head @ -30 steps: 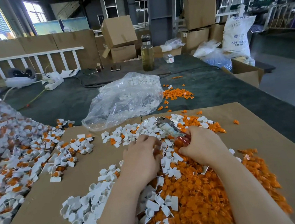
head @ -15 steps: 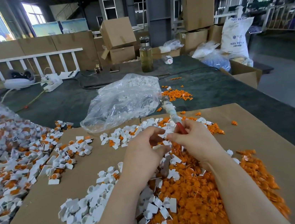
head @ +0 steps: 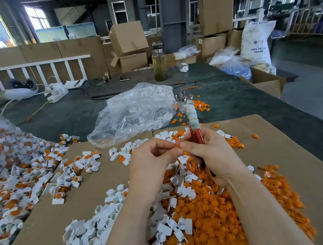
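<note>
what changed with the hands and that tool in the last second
The left hand and right hand lifted off the pile, fingertips meeting. The right hand, still gripping the red-handled tool, swung it upright. Plastic bag and bottle stayed put.

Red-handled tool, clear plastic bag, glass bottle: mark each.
Red-handled tool (head: 197, 136): head view, red handle.
Clear plastic bag (head: 135, 113): head view, crumpled middle.
Glass bottle (head: 159, 65): head view, liquid-filled body.

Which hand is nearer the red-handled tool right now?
Right. The right hand grips the red-handled tool by its handle; the left hand is beside it on the left, fingertips meeting the right hand's, off the tool.
</note>
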